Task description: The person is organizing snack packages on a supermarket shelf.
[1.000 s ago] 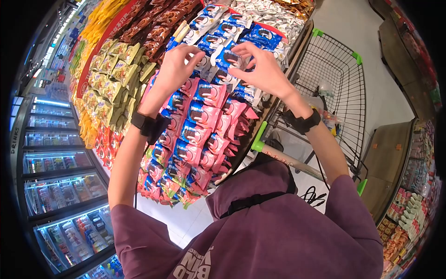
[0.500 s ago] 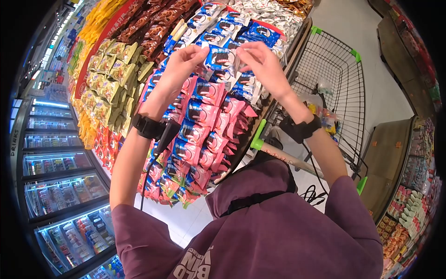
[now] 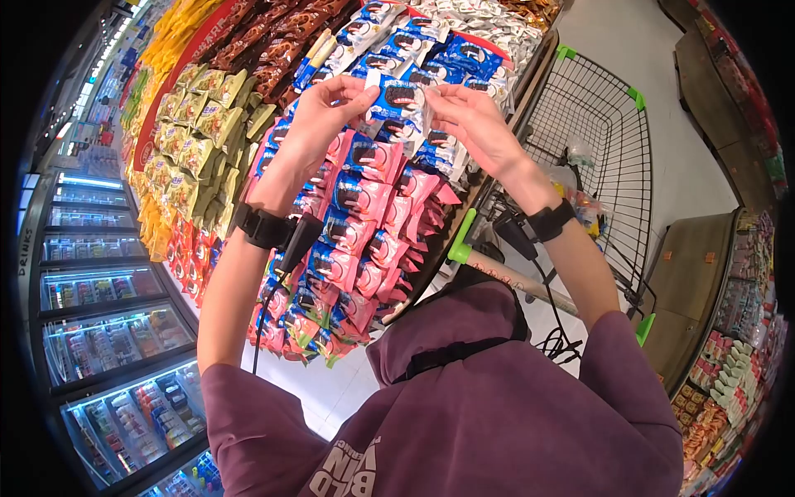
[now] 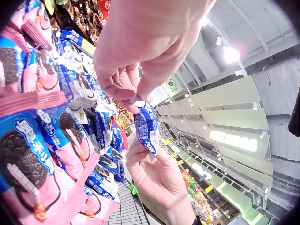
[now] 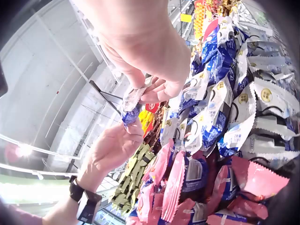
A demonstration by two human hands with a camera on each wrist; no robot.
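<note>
Stretched between both hands is a small blue-and-white cookie packet (image 3: 401,98), printed with a dark sandwich cookie. Its left end is pinched between thumb and fingers of my left hand (image 3: 325,116). The other end sits in a pinch of my right hand (image 3: 479,128). In the left wrist view the packet (image 4: 146,127) appears edge-on, a white crimped end under the left fingertips. From the right wrist, the packet (image 5: 131,104) is partly covered by fingers. Just below the hands, similar blue-and-white packets (image 3: 402,132) and pink-and-blue packets (image 3: 356,203) hang in rows.
Olive-green packets (image 3: 203,124) and brown packets (image 3: 286,45) fill the display's left part. A shopping cart (image 3: 596,108) with some bagged goods stands at the right. Lit drink coolers (image 3: 108,340) line the far left, and a wooden shelf unit (image 3: 696,273) stands at the right.
One second ago the fingers were spread more loosely around the packet. Since then both hands have taken its ends, and it is held up flat between them. The right fingers have straightened slightly.
</note>
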